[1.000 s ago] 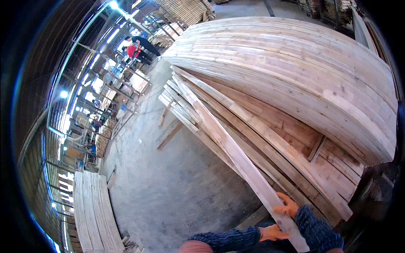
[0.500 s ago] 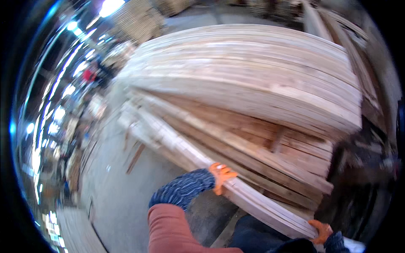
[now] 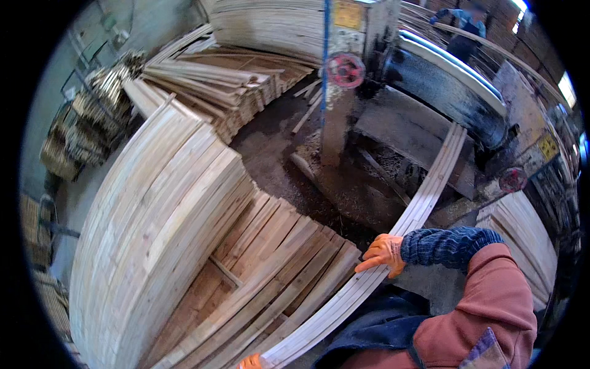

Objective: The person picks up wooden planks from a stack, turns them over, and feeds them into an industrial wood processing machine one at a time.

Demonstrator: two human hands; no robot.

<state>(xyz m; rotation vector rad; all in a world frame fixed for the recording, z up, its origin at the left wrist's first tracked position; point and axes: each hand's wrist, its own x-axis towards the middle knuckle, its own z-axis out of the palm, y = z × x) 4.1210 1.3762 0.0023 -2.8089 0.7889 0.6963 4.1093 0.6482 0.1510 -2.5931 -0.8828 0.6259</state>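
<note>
A narrow bundle of long, pale wooden planks (image 3: 335,304) runs from the lower edge up to the right. Its far end lies on the dark metal bed (image 3: 399,120) of a machine. Orange-gloved, my right hand (image 3: 382,254) is closed over the bundle partway along, with its forefinger lying across the planks. My left hand (image 3: 251,361), also in an orange glove, grips the near end at the bottom edge; most of it is cut off by the picture. Just left of the bundle lie loose planks (image 3: 270,289) on a lower layer of timber.
A tall curved-looking plank stack (image 3: 153,227) fills the left. The machine has a worn upright post (image 3: 338,117), a red handwheel (image 3: 345,71) and a wide roller (image 3: 442,80). Behind it stands another person (image 3: 467,34). More planks (image 3: 522,234) are stacked at right.
The view has swung right, bringing the machine into sight. The plank bundle now points toward the machine, its far end on the bed. Both hands remain on the bundle.
</note>
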